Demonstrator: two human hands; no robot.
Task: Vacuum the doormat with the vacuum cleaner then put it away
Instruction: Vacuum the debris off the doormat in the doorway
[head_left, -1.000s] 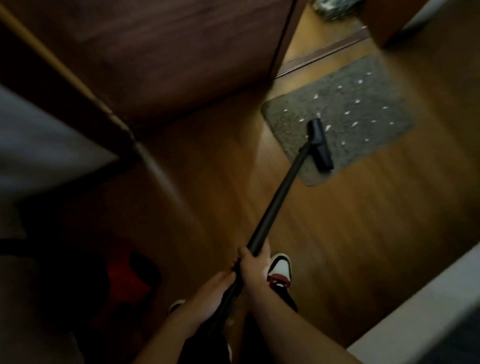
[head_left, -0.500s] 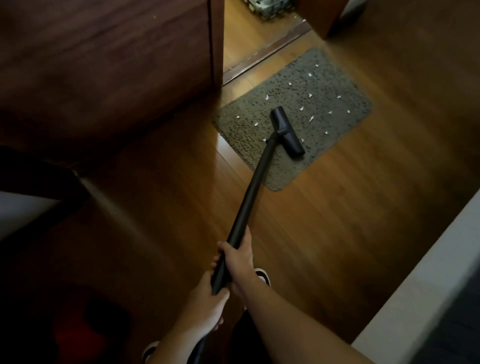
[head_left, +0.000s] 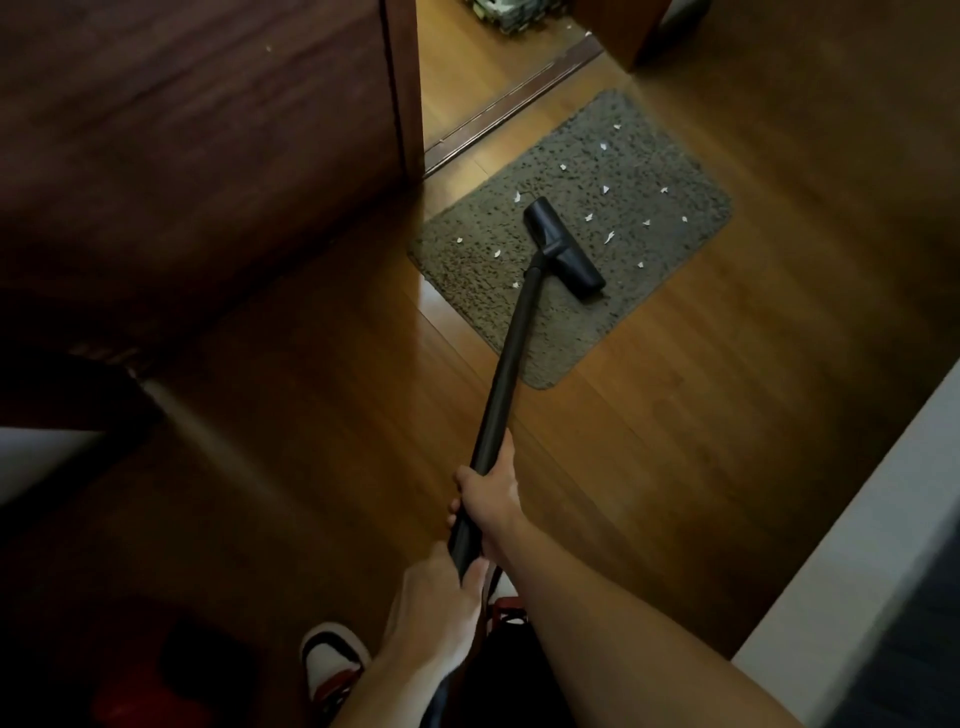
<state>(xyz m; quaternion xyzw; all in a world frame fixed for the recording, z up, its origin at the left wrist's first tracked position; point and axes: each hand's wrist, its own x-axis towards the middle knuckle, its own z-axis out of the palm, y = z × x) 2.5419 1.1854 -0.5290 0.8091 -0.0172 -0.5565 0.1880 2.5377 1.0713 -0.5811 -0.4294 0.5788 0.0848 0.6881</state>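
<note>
A grey speckled doormat (head_left: 654, 171) lies on the wooden floor by the doorway, with several small white scraps (head_left: 610, 236) scattered over it. The black floor head of the vacuum cleaner (head_left: 563, 249) rests on the mat's middle, its long black tube (head_left: 506, 374) running back toward me. My right hand (head_left: 491, 493) grips the tube higher up. My left hand (head_left: 441, 608) grips the tube's lower end just behind it.
A dark wooden door (head_left: 208, 130) stands at the left, its edge next to the mat. A metal threshold strip (head_left: 509, 111) crosses the doorway beyond. A white ledge (head_left: 857, 571) runs along the right. My white and red shoes (head_left: 332, 665) are below my hands.
The floor head has slid forward over the mat toward its middle, past some scraps near the front. The camera view shifted so the mat sits more central.
</note>
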